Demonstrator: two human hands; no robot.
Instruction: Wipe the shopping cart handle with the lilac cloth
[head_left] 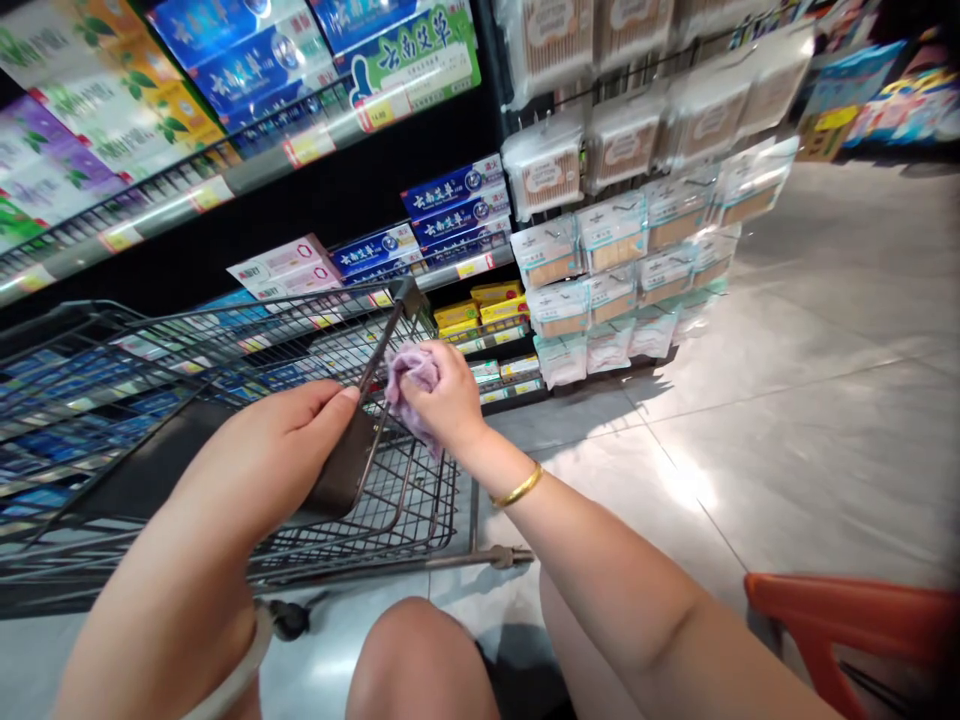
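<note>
A grey wire shopping cart point(225, 350) stands in front of me with its child-seat flap tilted up. My left hand point(277, 440) grips the dark plastic panel point(341, 475) of that flap from the left. My right hand point(442, 395), with a gold bangle on the wrist, is closed on a crumpled pale purple cloth point(409, 375) and presses it against the flap's bar near the cart's upper corner.
Store shelves point(247, 170) of boxed toothpaste run along the left and back. A rack of hanging cotton-swab packs point(622, 200) stands to the right of the cart. Tiled floor point(810, 400) opens to the right. An orange chair edge point(847, 620) sits at bottom right; my knees are below.
</note>
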